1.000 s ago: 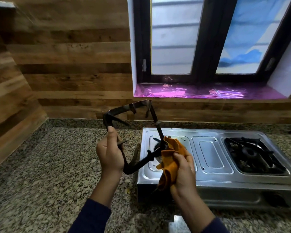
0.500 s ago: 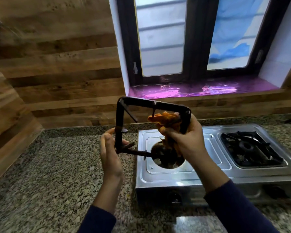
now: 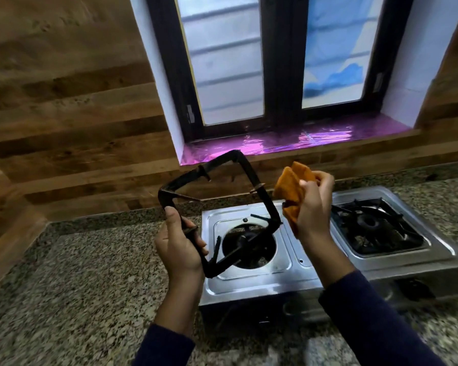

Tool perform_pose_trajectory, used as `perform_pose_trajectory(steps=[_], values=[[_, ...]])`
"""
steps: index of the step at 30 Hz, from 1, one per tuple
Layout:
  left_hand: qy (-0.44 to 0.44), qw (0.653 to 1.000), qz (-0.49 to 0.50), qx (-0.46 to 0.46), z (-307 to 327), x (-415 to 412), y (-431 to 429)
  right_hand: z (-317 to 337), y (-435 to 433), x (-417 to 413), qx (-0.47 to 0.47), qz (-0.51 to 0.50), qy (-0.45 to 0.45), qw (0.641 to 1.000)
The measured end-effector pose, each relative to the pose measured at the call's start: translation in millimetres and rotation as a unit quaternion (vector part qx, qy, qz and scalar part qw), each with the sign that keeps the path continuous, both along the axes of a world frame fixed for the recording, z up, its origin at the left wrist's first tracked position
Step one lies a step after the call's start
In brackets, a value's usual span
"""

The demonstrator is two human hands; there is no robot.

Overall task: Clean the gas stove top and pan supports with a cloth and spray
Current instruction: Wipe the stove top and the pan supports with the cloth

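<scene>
My left hand (image 3: 179, 247) grips a black square pan support (image 3: 222, 165) by its lower left side and holds it tilted in the air above the steel gas stove (image 3: 251, 285). My right hand (image 3: 313, 207) is closed on a bunched orange cloth (image 3: 291, 191), which sits just to the right of the support's right bar, close to it. Below the lifted support lies the left burner (image 3: 245, 243), uncovered. The right burner still carries its own black pan support (image 3: 373, 225).
The stove stands on a speckled granite counter (image 3: 77, 286). Wood-panelled walls rise at the back and left. A dark-framed window with a shiny purple sill (image 3: 288, 142) is behind the stove. No spray bottle is in view.
The support has been turned in my left hand into a diamond-like tilt. My right hand with the cloth has come off the top bar and moved out to the right side.
</scene>
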State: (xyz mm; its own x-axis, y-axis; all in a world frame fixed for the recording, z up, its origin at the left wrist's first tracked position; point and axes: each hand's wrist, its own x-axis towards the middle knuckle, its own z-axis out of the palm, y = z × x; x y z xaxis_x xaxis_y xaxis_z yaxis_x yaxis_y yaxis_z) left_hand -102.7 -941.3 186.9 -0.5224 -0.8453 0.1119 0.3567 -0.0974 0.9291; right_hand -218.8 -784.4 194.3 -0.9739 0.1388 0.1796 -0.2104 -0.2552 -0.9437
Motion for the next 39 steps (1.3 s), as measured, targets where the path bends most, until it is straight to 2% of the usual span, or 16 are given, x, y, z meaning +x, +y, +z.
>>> perform_pose_trajectory(steps=[2, 4, 6, 8, 9, 11, 14, 16, 18, 20, 24, 25, 29, 32, 35, 39], values=[[0.005, 1.000, 0.021, 0.019, 0.7, -9.6, 5.3, -6.8, 8.6, 12.1, 0.053, -0.022, 0.048, 0.997], [0.009, 0.998, 0.038, 0.040, 2.4, -20.2, 13.0, -14.9, 4.5, 33.2, 0.113, -0.013, 0.144, 0.983], [0.016, 0.997, 0.042, 0.066, 3.3, -32.2, 23.6, -26.6, -5.7, 59.4, 0.225, 0.013, 0.260, 0.939], [0.030, 0.995, 0.047, 0.088, 2.3, -41.4, 32.6, -51.0, -13.6, 77.9, 0.353, 0.017, 0.343, 0.870], [0.037, 0.993, 0.051, 0.098, 1.7, -45.0, 37.0, -63.9, -11.2, 83.0, 0.377, 0.024, 0.363, 0.852], [0.048, 0.990, 0.065, 0.117, 0.2, -47.2, 39.7, -86.2, -0.7, 87.1, 0.371, 0.044, 0.386, 0.843], [0.046, 0.985, 0.080, 0.146, -3.3, -48.7, 37.8, -98.2, 25.3, 84.6, 0.316, 0.063, 0.368, 0.872], [0.035, 0.984, 0.083, 0.155, -5.3, -49.1, 36.2, -90.2, 40.7, 76.3, 0.271, 0.017, 0.340, 0.900], [0.022, 0.985, 0.078, 0.154, -9.8, -49.9, 39.1, -72.7, 51.5, 59.8, 0.249, -0.035, 0.332, 0.909], [0.001, 0.986, 0.056, 0.160, -14.2, -51.2, 49.5, -54.7, 56.9, 38.3, 0.282, -0.043, 0.345, 0.894], [-0.011, 0.990, 0.023, 0.138, -18.7, -56.5, 69.1, -63.4, 62.4, 7.5, 0.420, 0.004, 0.365, 0.831], [-0.011, 0.992, 0.021, 0.123, -20.3, -57.7, 72.7, -73.4, 68.5, 5.8, 0.423, 0.011, 0.347, 0.837], [-0.026, 0.995, 0.010, 0.100, -35.9, -59.3, 76.0, -102.7, 104.3, 21.2, 0.352, 0.025, 0.223, 0.909], [-0.058, 0.992, -0.026, 0.113, -52.9, -58.7, 78.8, -118.9, 141.6, 42.9, 0.323, 0.094, 0.147, 0.930], [-0.092, 0.991, -0.035, 0.095, -69.5, -58.3, 86.6, -141.4, 174.6, 57.1, 0.353, 0.211, 0.103, 0.906], [-0.126, 0.987, -0.053, 0.090, -85.6, -52.6, 99.3, -192.8, 192.5, 63.6, 0.473, 0.289, 0.071, 0.829]])
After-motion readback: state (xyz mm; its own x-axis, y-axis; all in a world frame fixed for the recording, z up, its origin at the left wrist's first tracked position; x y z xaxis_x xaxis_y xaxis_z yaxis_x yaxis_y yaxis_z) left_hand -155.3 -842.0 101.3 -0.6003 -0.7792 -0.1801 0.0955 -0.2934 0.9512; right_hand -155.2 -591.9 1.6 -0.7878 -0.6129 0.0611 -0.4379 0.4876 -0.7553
